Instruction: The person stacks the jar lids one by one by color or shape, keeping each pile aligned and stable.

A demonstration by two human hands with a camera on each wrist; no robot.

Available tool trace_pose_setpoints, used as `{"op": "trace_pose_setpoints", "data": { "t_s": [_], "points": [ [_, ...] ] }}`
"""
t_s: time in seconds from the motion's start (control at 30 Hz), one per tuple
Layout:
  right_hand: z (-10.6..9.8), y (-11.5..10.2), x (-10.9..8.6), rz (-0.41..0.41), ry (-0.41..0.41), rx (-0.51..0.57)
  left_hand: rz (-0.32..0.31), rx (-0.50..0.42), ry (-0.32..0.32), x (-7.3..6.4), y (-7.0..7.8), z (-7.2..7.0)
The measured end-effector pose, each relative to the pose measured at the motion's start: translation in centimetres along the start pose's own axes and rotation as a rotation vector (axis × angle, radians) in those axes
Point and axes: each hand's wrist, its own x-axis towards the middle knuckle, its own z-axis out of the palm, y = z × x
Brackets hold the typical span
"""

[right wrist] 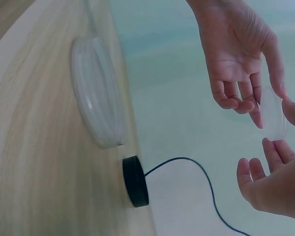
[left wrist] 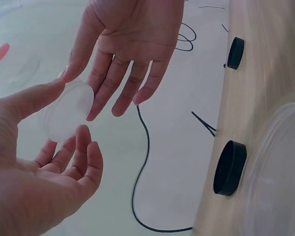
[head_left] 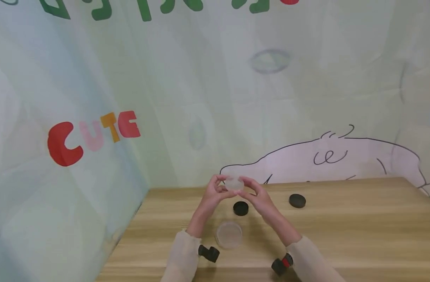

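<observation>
Up above the table, a small translucent round disc (head_left: 234, 184), perhaps a shallow dish or lid, is held between both hands. My left hand (head_left: 211, 196) pinches its left edge between thumb and fingertips. On the opposite edge, the thumb and fingers of my right hand (head_left: 260, 199) grip it too. The left wrist view shows the disc (left wrist: 71, 112) tilted, its face pale and cloudy. Below the hands on the table lie a black round cap (head_left: 241, 208) and a larger clear round dish (head_left: 229, 235).
A second black cap (head_left: 297, 201) lies farther right on the wooden table (head_left: 359, 227). Behind the table hangs a printed cloth (head_left: 207, 98) with coloured letters and a line drawing. Each wrist carries a small black camera.
</observation>
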Motion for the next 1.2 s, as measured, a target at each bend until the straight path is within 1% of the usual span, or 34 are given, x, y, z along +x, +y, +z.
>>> {"op": "trace_pose_setpoints", "data": {
  "t_s": [0.13, 0.27, 0.4, 0.5, 0.57, 0.67, 0.8, 0.93, 1.07, 1.2],
  "points": [
    [0.0, -0.3, -0.8, -0.019, -0.052, 0.007, 0.015, 0.043, -0.047, -1.1, 0.5, -0.4],
    [0.1, -0.4, -1.7, -0.048, -0.141, -0.013, -0.013, 0.059, -0.132, -2.2, 0.6, -1.2],
    [0.3, 0.0, -2.2, -0.070, -0.227, -0.051, -0.037, 0.073, -0.231, -3.1, -0.1, -2.2],
    [0.3, 0.5, -2.3, -0.083, -0.270, -0.080, -0.041, 0.091, -0.267, -3.6, -0.9, -2.7],
    [0.3, 0.9, -2.2, -0.089, -0.299, -0.084, -0.050, 0.106, -0.270, -3.8, -1.3, -2.8],
    [0.4, 1.4, -2.1, -0.087, -0.327, -0.095, -0.061, 0.143, -0.254, -3.9, -1.8, -2.8],
    [0.3, 2.1, -1.8, -0.077, -0.357, -0.091, -0.055, 0.215, -0.240, -4.0, -2.1, -2.7],
    [-0.1, 2.7, -1.5, -0.078, -0.404, -0.112, -0.056, 0.267, -0.258, -4.0, -2.6, -2.4],
    [-0.4, 3.3, -1.3, -0.058, -0.463, -0.133, -0.054, 0.291, -0.279, -4.3, -3.1, -2.2],
    [-0.5, 3.7, -1.1, -0.052, -0.503, -0.165, -0.083, 0.298, -0.287, -4.5, -3.6, -2.3]
  ]
}}
